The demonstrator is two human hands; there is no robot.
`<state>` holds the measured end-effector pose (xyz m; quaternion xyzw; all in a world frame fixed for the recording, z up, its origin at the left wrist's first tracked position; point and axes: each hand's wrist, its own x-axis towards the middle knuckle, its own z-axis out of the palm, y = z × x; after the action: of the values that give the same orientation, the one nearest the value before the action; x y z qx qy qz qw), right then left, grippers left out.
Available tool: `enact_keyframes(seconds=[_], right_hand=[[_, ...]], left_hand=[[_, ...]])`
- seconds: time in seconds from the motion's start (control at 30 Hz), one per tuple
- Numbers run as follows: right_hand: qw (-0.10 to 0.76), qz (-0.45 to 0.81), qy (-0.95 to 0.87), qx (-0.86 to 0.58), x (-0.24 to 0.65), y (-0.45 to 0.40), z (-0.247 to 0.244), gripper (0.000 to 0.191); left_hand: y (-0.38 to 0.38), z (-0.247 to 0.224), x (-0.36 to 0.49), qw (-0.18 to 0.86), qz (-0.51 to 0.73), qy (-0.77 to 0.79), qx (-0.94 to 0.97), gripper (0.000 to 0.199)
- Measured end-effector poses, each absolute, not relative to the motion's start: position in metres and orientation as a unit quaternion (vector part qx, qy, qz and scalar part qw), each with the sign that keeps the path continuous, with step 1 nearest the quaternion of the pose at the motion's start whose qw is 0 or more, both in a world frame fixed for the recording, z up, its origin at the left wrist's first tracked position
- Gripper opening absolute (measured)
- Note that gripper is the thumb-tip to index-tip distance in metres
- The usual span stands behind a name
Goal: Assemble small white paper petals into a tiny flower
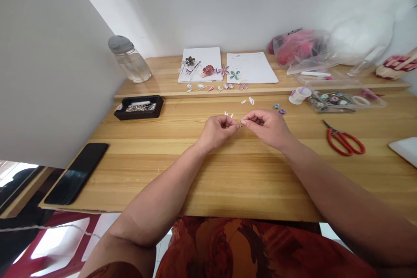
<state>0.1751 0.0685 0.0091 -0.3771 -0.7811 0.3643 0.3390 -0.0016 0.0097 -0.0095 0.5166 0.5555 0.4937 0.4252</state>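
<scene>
My left hand (219,131) and my right hand (267,127) meet near the middle of the wooden table, fingertips almost touching. Both are closed in a pinch. Between them is something tiny and thin that I cannot make out. Small white petal shapes (229,114) show just behind my left fingers. Another white petal (251,100) lies beyond the fingertips, with a smaller white piece beside it. Small blue and purple pieces (282,111) lie just behind my right hand.
Red-handled scissors (345,142) and a clear box of beads (345,102) are at the right. A black tray (138,107), a phone (77,173) and a bottle (129,59) stand left. Flower ornaments and white paper (252,67) lie on the raised shelf.
</scene>
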Motion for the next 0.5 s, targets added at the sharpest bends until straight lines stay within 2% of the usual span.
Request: enact_keyframes(seconds=[0.27, 0.37, 0.5], right_hand=[[0.293, 0.533, -0.678, -0.413, 0.172, 0.073, -0.004, 0.035], [0.28, 0.509, -0.707, -0.402, 0.167, 0.064, -0.008, 0.03], [0.299, 0.4, -0.775, -0.386, 0.165, 0.052, -0.004, 0.02]], left_hand=[[0.01, -0.009, -0.001, 0.464, 0.538, 0.532, 0.461, 0.03], [0.013, -0.012, -0.002, 0.443, 0.57, 0.533, 0.441, 0.028], [0.015, -0.015, -0.003, 0.373, 0.571, 0.566, 0.463, 0.022]])
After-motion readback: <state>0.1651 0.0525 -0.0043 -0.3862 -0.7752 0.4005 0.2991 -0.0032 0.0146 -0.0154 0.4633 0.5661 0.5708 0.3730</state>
